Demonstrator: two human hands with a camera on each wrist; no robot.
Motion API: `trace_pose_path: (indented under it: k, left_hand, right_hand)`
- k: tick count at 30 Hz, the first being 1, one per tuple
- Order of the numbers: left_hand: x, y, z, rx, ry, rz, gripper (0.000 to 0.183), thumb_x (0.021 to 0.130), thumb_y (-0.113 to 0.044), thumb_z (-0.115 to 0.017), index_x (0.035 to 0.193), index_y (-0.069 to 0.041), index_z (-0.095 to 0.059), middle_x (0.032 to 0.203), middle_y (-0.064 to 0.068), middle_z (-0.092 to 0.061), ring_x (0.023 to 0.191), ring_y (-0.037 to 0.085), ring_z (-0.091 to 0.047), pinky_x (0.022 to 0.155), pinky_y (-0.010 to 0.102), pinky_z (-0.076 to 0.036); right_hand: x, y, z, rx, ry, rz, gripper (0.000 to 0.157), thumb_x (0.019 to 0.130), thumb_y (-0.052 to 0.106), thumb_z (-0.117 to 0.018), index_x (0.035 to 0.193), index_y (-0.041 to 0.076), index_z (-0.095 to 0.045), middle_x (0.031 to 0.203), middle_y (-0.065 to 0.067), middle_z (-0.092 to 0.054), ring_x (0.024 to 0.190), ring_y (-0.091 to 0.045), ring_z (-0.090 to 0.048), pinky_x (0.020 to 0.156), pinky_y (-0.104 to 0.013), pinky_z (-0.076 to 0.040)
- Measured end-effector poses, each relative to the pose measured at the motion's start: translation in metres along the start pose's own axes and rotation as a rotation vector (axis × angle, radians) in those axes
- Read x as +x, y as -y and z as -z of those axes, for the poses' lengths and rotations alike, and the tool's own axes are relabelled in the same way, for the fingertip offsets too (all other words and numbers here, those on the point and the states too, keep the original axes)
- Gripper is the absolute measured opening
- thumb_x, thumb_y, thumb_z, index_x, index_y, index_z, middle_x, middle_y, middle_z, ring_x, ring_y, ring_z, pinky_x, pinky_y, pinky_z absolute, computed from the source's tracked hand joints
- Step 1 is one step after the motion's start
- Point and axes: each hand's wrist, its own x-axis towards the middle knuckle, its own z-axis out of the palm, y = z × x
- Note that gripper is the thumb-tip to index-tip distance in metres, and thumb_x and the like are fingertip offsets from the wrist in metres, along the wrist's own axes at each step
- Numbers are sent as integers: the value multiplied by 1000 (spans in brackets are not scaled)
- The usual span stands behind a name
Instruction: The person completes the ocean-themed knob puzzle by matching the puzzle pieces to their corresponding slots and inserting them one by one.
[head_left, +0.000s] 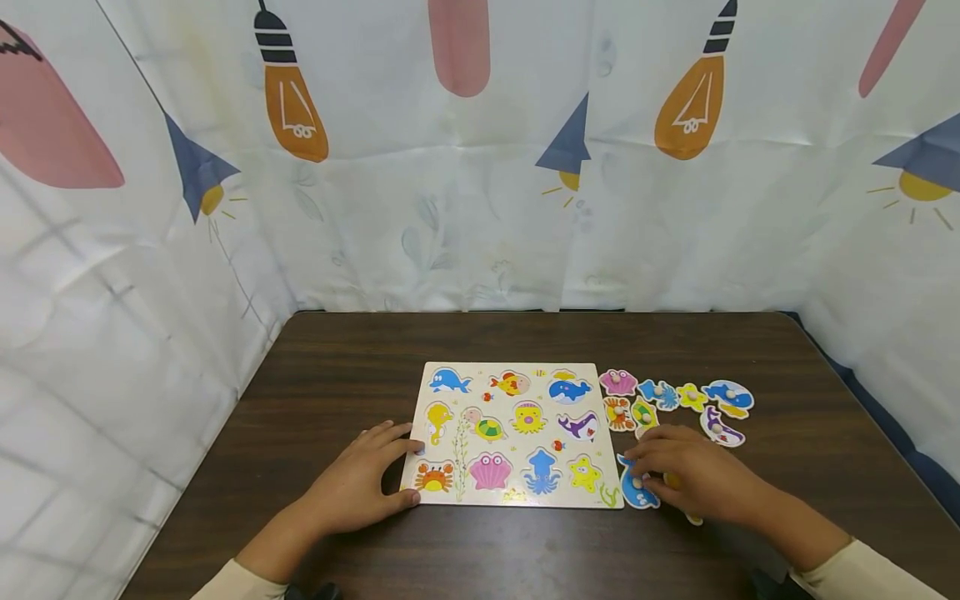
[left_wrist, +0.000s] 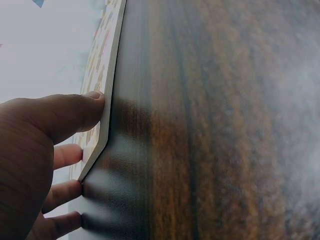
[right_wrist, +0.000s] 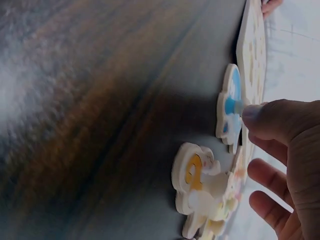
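A pale wooden puzzle board (head_left: 543, 433) with sea-animal pictures lies on the table. My left hand (head_left: 362, 482) rests at its left edge, fingers spread on the side and thumb at the near corner. In the left wrist view the thumb (left_wrist: 82, 115) touches the board's edge. Just right of the board, my right hand (head_left: 693, 468) pinches the small knob on a blue dolphin puzzle piece (head_left: 636, 492). The piece stays low by the tabletop, as the right wrist view shows. A yellow piece (head_left: 671, 481) is partly hidden beneath that hand.
Several knobbed pieces lie right of the board, among them a pink shell (head_left: 618, 382), a crab (head_left: 618, 414), a yellow starfish (head_left: 692, 397), a blue whale (head_left: 727, 395) and a purple one (head_left: 722, 428). A printed curtain (head_left: 465, 225) surrounds the dark table (head_left: 352, 350).
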Motion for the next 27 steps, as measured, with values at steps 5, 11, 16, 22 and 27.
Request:
trace_pose_path:
  k: [5,11,16,22,27]
  left_hand:
    - [0,1,-2,-3,3,3,65,79,-45,-84,137,-21,-64,152,7,-50,146,38,-36,119,60,-25]
    - [0,1,-2,-5,1,1,65,80,-46,-84,136,-22,-64,152,7,-50,146,38,-36,119,60,-25]
    - [0,2,-2,-6,-2,2,64,80,-45,-84,136,-22,-64,152,7,-50,146,37,-37,119,60,-25]
    - [-1,2,-2,-11,-4,-2,64,80,-45,-85,136,-21,-64,152,8,-50,146,38,-37,119,60,-25]
    - [0,2,-2,-11,5,2,64,80,-46,-84,136,-21,-64,153,7,-50,147,37,-36,119,60,-24]
  right_hand:
    - [0,2,-3,26,-4,24,29,79,14,-88,101,30,-79,108,18,-72,105,-17,-63,86,-48,-56]
    - [0,3,-5,36,-16,45,31,78,12,-89,102,30,-78,105,21,-71,103,-16,-64,85,-48,-57]
    - [0,1,-7,36,-24,69,33,77,11,-89,101,31,-78,104,23,-70,101,-15,-64,83,-48,-57]
    - [-1,-4,-6,47,-86,92,36,71,9,-92,99,27,-79,98,23,-69,92,-7,-60,77,-34,-56]
    - [3,-7,-3,67,-148,91,37,68,7,-93,96,27,-78,92,22,-66,85,-2,-57,73,-18,-51]
